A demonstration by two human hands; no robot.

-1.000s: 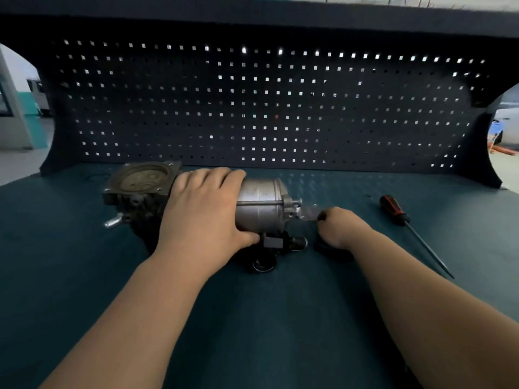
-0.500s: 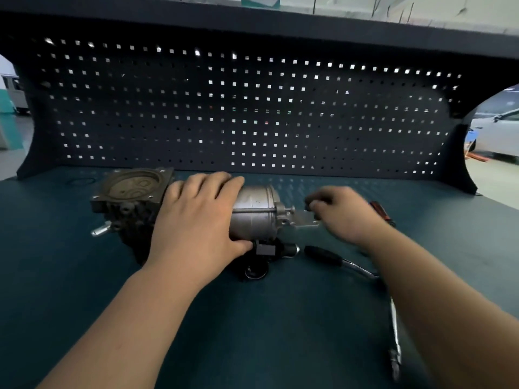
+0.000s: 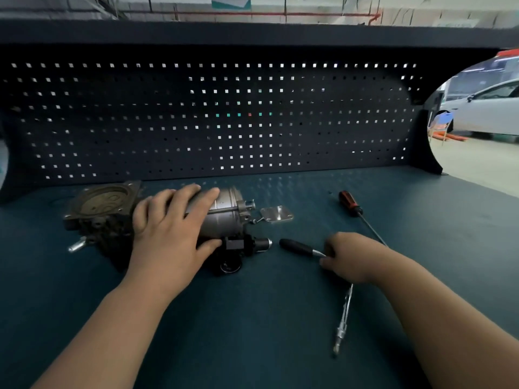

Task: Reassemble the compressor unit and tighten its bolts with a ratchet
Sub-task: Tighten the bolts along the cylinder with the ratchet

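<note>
The grey metal compressor with a round silver body [image 3: 224,211] lies on the left of the dark green bench top [image 3: 252,318]. The left hand [image 3: 171,228] wraps over it, fingers on top and thumb on the near side, holding it down. The small square silver plate [image 3: 276,214] lies loose just right of it, next to a tiny bolt [image 3: 257,220] (so the job looks far from done). The right hand [image 3: 348,259] curls round the black-handled ratchet with a long silver bar [image 3: 297,245], near the compressor. I think putting the plate on and tightening the bolts are both left to do. A red and black screwdriver [image 3: 349,202] lies farther right.
</note>
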